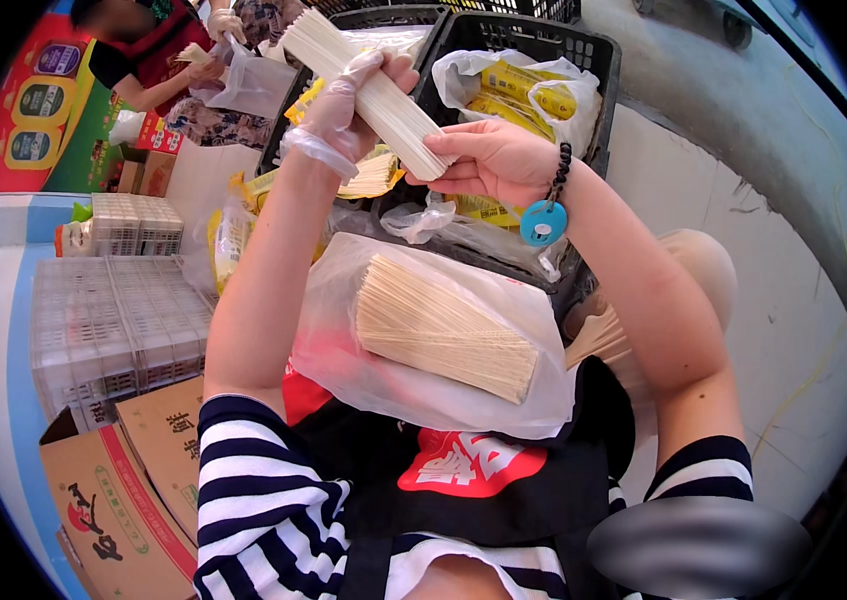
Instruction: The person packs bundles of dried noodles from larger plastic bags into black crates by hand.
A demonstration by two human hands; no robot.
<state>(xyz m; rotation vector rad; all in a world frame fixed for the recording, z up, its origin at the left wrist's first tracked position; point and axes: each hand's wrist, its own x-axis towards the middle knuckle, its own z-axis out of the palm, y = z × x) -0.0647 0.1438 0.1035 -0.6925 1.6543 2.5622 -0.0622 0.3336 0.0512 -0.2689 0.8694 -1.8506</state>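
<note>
My left hand [341, 105], in a clear disposable plastic glove, grips a flat bundle of pale dried noodles [397, 116]. Bare and wearing a braided black bracelet with a round blue tag [543, 223], my right hand [498, 161] pinches the bundle's lower right end. The bundle slants over two black plastic crates. Below it, a second pile of dried noodles [442, 330] lies on a translucent white plastic bag [468, 416] across my lap. An opened yellow packet with noodles showing at its mouth [371, 176] sits just behind my left wrist.
A black crate [607, 90] holds yellow packets [524, 86] in a plastic bag. At upper left, a co-worker's gloved hand [226, 24] is near another plastic bag [262, 79]. Clear plastic crates [119, 315] and cardboard boxes [108, 510] stand at my left.
</note>
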